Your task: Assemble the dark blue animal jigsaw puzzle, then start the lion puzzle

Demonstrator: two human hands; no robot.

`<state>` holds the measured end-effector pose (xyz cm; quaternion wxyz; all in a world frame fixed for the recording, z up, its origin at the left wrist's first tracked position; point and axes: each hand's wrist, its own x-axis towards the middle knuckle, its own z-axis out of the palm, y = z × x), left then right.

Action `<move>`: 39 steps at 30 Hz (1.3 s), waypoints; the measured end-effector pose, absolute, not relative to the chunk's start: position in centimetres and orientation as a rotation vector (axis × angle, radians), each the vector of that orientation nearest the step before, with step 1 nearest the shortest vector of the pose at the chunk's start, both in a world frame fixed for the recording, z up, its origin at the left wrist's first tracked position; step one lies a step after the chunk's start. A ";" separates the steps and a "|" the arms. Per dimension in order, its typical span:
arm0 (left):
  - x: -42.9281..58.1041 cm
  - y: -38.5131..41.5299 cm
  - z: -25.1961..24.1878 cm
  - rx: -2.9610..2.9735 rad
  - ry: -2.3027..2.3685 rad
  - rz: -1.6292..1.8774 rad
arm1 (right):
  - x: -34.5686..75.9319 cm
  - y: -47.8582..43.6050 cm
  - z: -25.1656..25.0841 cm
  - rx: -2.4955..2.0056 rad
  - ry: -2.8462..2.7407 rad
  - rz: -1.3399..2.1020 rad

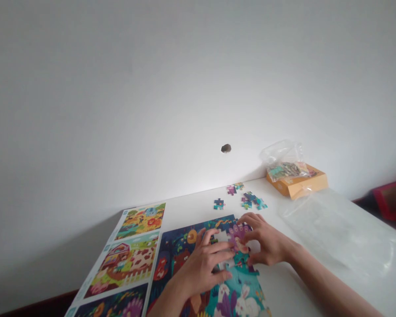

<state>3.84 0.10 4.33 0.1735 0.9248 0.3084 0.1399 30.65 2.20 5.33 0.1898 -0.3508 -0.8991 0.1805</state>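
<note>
A partly assembled jigsaw puzzle (244, 286) with forest animals lies on the white table, and white gaps show near its upper right. My left hand (203, 259) rests over the middle of it, fingers stretched out and apart, their tips beside the gap. At the puzzle's right edge, my right hand (267, 241) curls its fingers and thumb around a joined section of puzzle pieces (236, 235) with a purple peacock. The fingertips touch this section's right side. Whether it sits flush with the rest, I cannot tell.
Several loose puzzle pieces (249, 200) lie behind the puzzle. A picture sheet (132, 257) is at left. An orange box (295, 187) carries a clear bag of pieces (285, 169) at back right. A clear plastic sheet (343, 229) lies on the right, and a wall stands behind.
</note>
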 end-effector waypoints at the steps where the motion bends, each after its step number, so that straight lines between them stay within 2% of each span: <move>1: 3.8 0.1 4.4 2.615 0.881 0.393 | 30.7 2.2 5.2 -0.992 -2.526 0.508; 25: 3.8 0.0 4.5 2.569 0.884 0.380 | 31.1 1.8 5.5 -1.011 -2.566 0.560; 39: 3.7 0.1 4.3 2.587 0.908 0.347 | 29.8 1.5 5.0 -1.009 -2.393 0.419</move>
